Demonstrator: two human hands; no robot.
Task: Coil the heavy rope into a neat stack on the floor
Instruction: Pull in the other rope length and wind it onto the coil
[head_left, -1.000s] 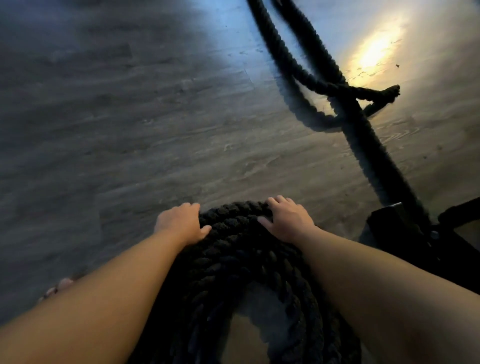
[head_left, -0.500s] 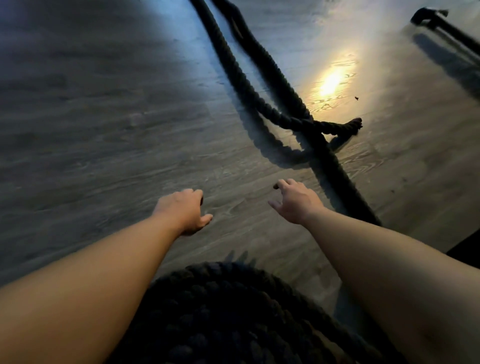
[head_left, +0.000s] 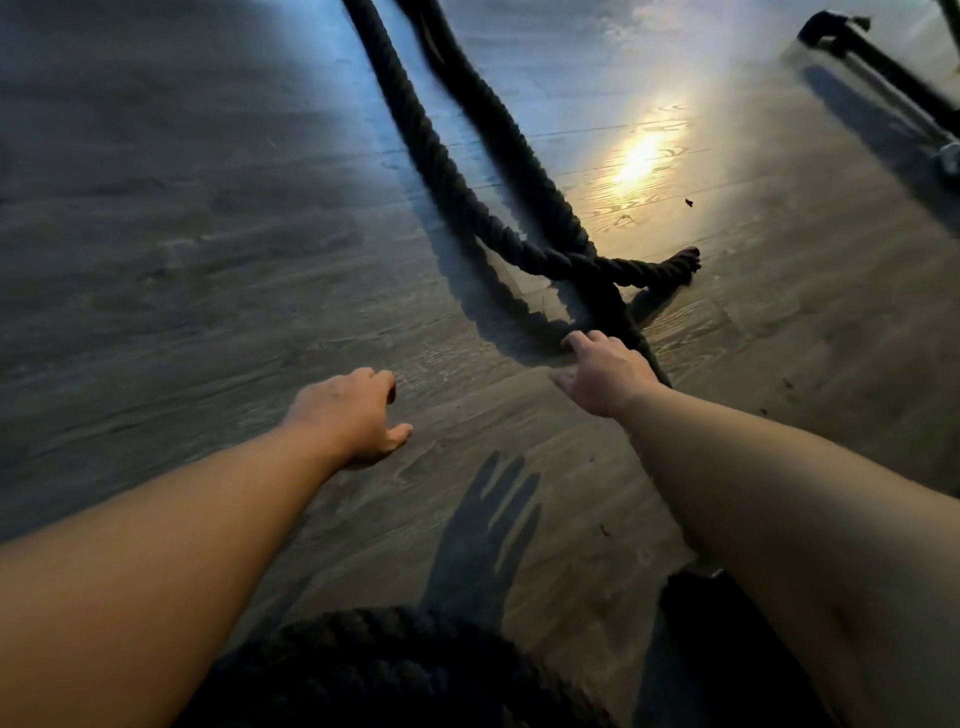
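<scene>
2 arms (head_left: 182, 551) outstretched, right hand (head_left: 605, 376) at rope (head_left: 587, 267)

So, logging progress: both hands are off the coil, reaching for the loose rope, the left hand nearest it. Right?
No: the head view shows the right hand nearest the loose rope, the left hand over bare floor. Both are off the coil.

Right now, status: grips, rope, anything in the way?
Left grip open, empty, above floor. Right grip open, at loose rope. Coil lies nearest camera. Loose rope crosses itself just ahead: possible snag.
</scene>
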